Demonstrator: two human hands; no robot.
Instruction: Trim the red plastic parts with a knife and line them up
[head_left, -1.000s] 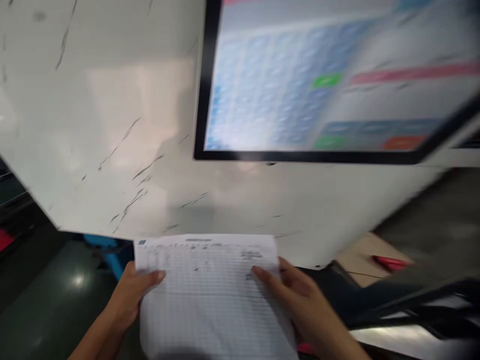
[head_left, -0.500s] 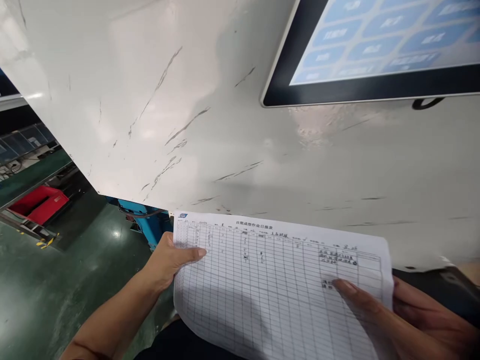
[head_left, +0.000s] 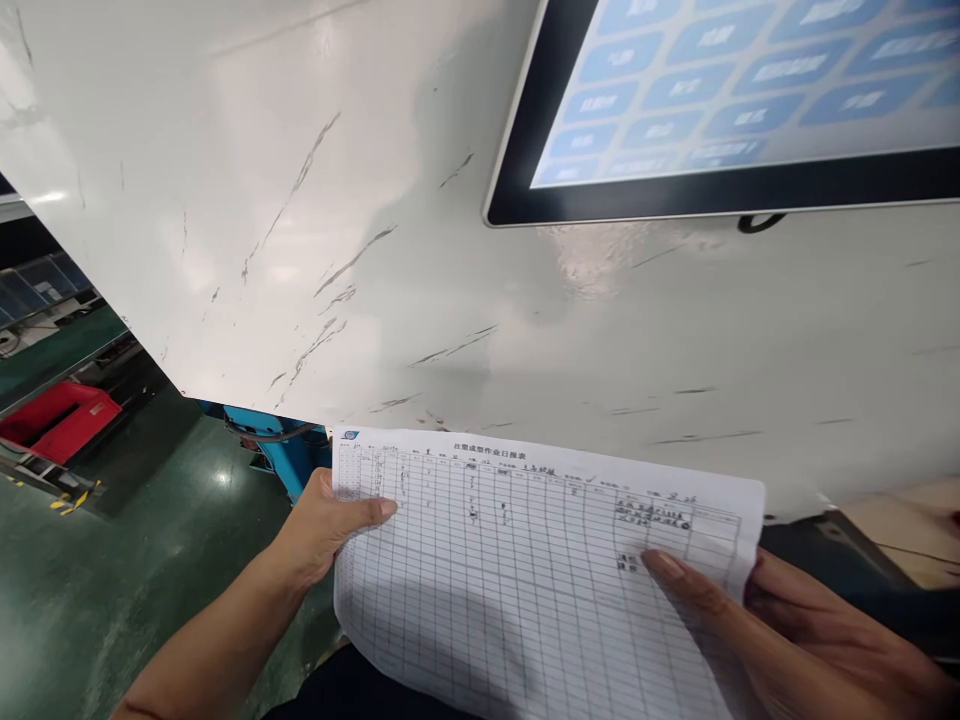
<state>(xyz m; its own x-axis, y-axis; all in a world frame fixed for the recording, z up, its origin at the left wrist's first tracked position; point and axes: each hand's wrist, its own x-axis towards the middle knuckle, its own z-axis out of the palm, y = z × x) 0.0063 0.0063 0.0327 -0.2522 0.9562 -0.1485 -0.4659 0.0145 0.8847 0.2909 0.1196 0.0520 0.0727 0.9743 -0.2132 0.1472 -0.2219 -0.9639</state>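
Note:
A printed form sheet (head_left: 517,560) with a ruled table and some handwriting hangs between my two hands, near the front edge of the white table. At its left edge my left hand (head_left: 322,530) pinches it, thumb on top and fingers hidden behind. My right hand (head_left: 780,630) grips the right side, its thumb lying on the paper below the handwritten notes and its other fingers behind. The sheet bows slightly, and its lower edge curls toward me.
A black-framed touch screen (head_left: 675,190) with blue buttons rests on the marble-patterned table (head_left: 405,310). Beyond the table's left edge, a red bin (head_left: 60,425) sits on a rack above the green floor (head_left: 180,540). Blue metal parts (head_left: 274,445) show below the table.
The view has shifted a little to the right, so the screen, sheet and hands sit slightly further left. Both hands keep the same hold on the sheet.

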